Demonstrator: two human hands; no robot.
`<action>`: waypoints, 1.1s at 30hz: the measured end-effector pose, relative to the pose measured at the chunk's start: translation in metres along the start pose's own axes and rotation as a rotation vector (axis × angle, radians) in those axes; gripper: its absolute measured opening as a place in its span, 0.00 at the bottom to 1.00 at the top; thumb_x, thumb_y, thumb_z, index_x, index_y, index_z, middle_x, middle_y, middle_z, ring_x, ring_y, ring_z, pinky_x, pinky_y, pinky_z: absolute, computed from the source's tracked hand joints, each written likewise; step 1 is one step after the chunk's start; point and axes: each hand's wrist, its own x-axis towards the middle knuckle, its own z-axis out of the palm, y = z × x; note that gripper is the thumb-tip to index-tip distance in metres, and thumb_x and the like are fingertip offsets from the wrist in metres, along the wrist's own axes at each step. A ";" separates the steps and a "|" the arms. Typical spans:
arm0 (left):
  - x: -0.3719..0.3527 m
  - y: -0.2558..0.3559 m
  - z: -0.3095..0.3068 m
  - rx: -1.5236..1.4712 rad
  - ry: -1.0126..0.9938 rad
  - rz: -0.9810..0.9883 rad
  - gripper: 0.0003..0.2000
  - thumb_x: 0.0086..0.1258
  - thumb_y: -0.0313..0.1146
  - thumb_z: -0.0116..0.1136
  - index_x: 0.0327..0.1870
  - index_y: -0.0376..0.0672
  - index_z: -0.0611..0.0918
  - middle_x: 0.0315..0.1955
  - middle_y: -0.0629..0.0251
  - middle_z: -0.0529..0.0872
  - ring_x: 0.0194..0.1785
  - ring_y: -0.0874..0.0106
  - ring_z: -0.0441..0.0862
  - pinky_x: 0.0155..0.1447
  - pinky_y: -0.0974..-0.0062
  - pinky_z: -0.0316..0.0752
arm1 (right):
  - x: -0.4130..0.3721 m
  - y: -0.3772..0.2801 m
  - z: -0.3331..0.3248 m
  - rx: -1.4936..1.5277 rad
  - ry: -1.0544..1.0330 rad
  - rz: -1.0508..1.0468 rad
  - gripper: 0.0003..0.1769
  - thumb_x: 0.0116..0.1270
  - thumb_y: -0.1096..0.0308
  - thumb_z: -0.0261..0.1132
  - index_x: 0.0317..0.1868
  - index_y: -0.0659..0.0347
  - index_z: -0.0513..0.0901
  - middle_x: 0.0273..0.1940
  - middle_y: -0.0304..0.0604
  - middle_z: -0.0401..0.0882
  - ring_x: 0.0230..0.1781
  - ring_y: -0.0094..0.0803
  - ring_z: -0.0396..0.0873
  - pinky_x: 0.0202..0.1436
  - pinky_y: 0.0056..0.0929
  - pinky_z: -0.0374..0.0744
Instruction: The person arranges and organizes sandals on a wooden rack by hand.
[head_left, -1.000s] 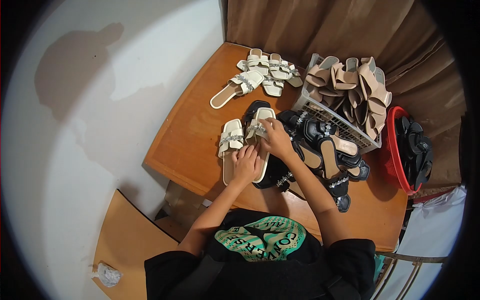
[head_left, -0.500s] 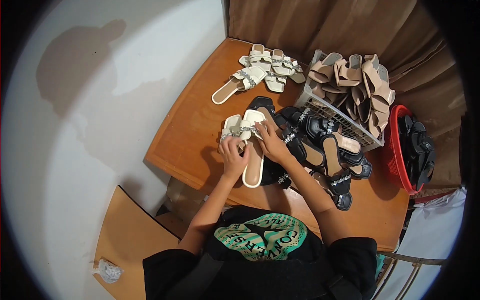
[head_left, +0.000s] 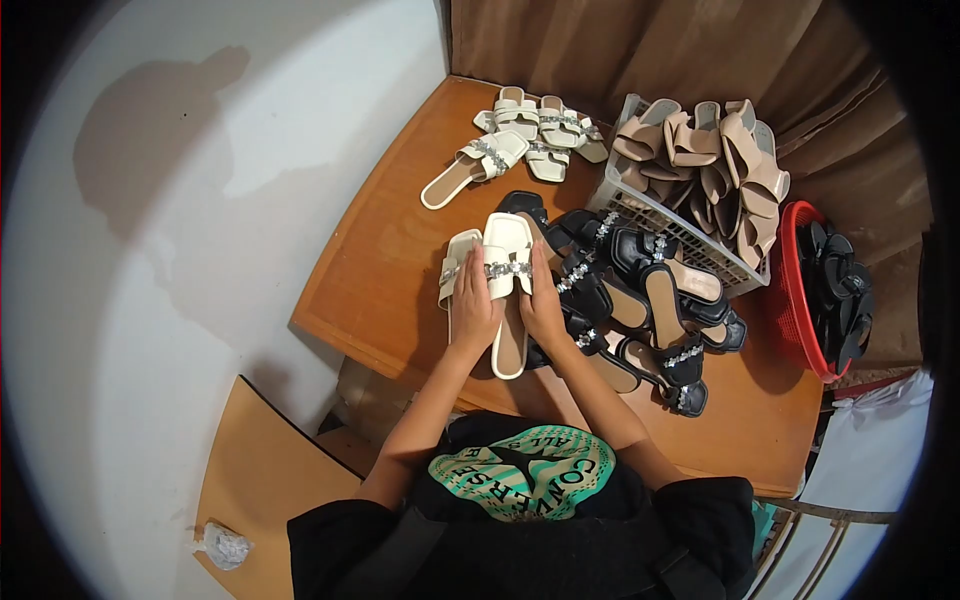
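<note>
A white slide sandal with a jewelled strap and tan insole is pressed between my two hands, its square toe pointing away from me. My left hand lies along the strap's left side, fingers straight. On the opposite side, my right hand presses in the same way. A second white sandal lies just left of the held one, partly covered by my left hand. Close to my right hand is a pile of black jewelled sandals, some overlapping each other.
More white sandals lie at the table's far side. A grey plastic crate holds beige sandals. Right of it stands a red basket with black footwear. The wooden table meets a wall on the left.
My left hand has gone from the sandal's lower edge up to the strap's left side. My right hand has shifted to the strap's right side, and both hands now press inward with straighter fingers.
</note>
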 end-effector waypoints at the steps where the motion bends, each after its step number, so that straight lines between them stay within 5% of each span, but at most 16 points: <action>1: 0.000 0.001 0.002 0.000 -0.001 0.000 0.28 0.60 0.24 0.43 0.62 0.30 0.54 0.60 0.43 0.58 0.63 0.51 0.57 0.65 0.60 0.52 | -0.002 -0.002 0.002 0.060 0.024 0.026 0.36 0.53 0.84 0.48 0.64 0.69 0.49 0.65 0.63 0.46 0.65 0.52 0.50 0.66 0.34 0.55; 8: 0.003 0.017 0.004 0.019 -0.014 0.029 0.26 0.61 0.23 0.39 0.63 0.28 0.53 0.63 0.41 0.51 0.67 0.51 0.49 0.68 0.60 0.46 | -0.006 -0.012 0.004 0.248 0.017 0.191 0.33 0.53 0.86 0.44 0.63 0.70 0.51 0.65 0.65 0.43 0.67 0.52 0.45 0.68 0.37 0.48; 14: -0.006 0.009 0.014 0.089 -0.070 -0.003 0.28 0.62 0.23 0.39 0.64 0.28 0.49 0.64 0.40 0.48 0.67 0.49 0.46 0.68 0.60 0.46 | -0.004 -0.010 -0.001 0.094 -0.059 0.109 0.33 0.51 0.86 0.44 0.62 0.71 0.53 0.65 0.65 0.43 0.68 0.51 0.42 0.69 0.36 0.46; 17: -0.012 -0.002 0.021 0.112 -0.130 -0.021 0.29 0.62 0.25 0.41 0.64 0.27 0.48 0.63 0.39 0.47 0.68 0.49 0.45 0.68 0.60 0.45 | -0.004 0.004 -0.001 0.012 -0.082 0.096 0.34 0.50 0.87 0.46 0.62 0.71 0.53 0.65 0.65 0.44 0.68 0.52 0.42 0.69 0.37 0.46; 20: -0.010 -0.011 0.010 0.109 -0.318 -0.030 0.34 0.62 0.39 0.47 0.65 0.31 0.49 0.64 0.43 0.49 0.68 0.52 0.45 0.67 0.54 0.43 | 0.001 0.001 -0.010 -0.066 -0.102 0.095 0.35 0.49 0.88 0.48 0.61 0.71 0.55 0.64 0.65 0.46 0.67 0.53 0.45 0.68 0.39 0.49; 25: -0.017 -0.040 -0.003 -0.188 -0.006 0.000 0.33 0.62 0.42 0.49 0.65 0.36 0.53 0.63 0.45 0.54 0.68 0.53 0.49 0.67 0.57 0.43 | 0.004 -0.005 -0.016 -0.201 -0.072 0.108 0.37 0.48 0.88 0.50 0.62 0.61 0.59 0.63 0.64 0.49 0.65 0.55 0.49 0.66 0.40 0.55; 27: -0.023 -0.051 0.004 -0.397 0.292 -0.455 0.34 0.62 0.42 0.52 0.64 0.34 0.53 0.61 0.45 0.57 0.66 0.53 0.52 0.66 0.58 0.46 | 0.005 -0.006 -0.016 -0.199 -0.048 0.100 0.37 0.47 0.89 0.50 0.61 0.56 0.62 0.63 0.63 0.49 0.65 0.55 0.50 0.64 0.40 0.58; 28: -0.020 -0.058 0.007 -0.302 0.284 -0.575 0.40 0.56 0.46 0.58 0.64 0.34 0.52 0.59 0.43 0.59 0.64 0.54 0.55 0.65 0.60 0.50 | 0.007 -0.008 -0.017 -0.219 -0.043 0.091 0.37 0.46 0.89 0.49 0.60 0.56 0.64 0.63 0.62 0.51 0.65 0.54 0.51 0.64 0.39 0.58; 33: -0.003 -0.054 0.013 -0.024 0.009 -0.709 0.52 0.44 0.53 0.66 0.64 0.30 0.49 0.60 0.41 0.58 0.64 0.53 0.54 0.65 0.62 0.52 | 0.016 -0.014 -0.020 -0.362 -0.006 0.033 0.34 0.46 0.88 0.54 0.57 0.57 0.68 0.62 0.60 0.53 0.63 0.55 0.53 0.62 0.40 0.62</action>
